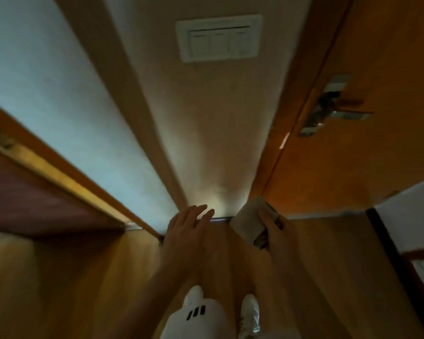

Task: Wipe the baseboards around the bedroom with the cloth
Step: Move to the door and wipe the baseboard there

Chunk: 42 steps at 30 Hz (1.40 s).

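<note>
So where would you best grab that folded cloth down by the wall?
Probably its right edge, coming from the room side, where the right hand has its grip now. The cloth is a thick folded pad with its far end at the baseboard, so that end looks blocked.

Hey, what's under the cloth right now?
The cloth, gripped by the right hand, covers the right end of the baseboard; only the stretch left of it shows.

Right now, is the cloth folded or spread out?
Folded: the cloth is a compact pad gripped in the right hand, down by the baseboard. Blur hides whether it touches.
</note>
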Available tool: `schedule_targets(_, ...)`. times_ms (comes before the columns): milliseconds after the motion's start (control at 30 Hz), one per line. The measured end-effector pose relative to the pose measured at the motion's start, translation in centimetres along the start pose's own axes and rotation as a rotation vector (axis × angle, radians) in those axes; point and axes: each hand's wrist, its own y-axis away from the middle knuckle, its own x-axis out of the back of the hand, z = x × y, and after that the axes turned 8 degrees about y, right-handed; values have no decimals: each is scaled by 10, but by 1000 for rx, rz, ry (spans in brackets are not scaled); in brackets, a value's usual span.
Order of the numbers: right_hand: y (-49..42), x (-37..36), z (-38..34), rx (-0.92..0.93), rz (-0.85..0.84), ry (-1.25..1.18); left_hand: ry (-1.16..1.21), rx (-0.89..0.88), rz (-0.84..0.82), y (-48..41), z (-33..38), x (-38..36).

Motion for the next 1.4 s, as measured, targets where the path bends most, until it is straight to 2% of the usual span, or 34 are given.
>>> schedule_targets(167, -13, -15, 5, -48, -200, 51, -41, 223, 46, 36, 13, 8)
schedule_targets(300, -11, -35, 12, -67, -279, 156, -49, 370, 134, 72, 17, 16)
schedule_targets(467, 1, -69, 27, -43, -406, 256, -59, 572, 111, 119, 4, 20)
schedule_targets(800, 12, -140, 116, -165, -453, 269, -6, 764, 63, 201, -48, -21)
schedule_targets(1000, -28, -186, 208, -126, -537, 368, 49, 836, 65, 230, -117, -119)
schedule_targets(1200, -106, -245, 331, -173, -610, 377, 117, 908, 68, 257, -206, -268)
schedule_targets(1400, -202, -300, 461, -63, -654, 530, 112, 941, -11, 275, -297, -412)
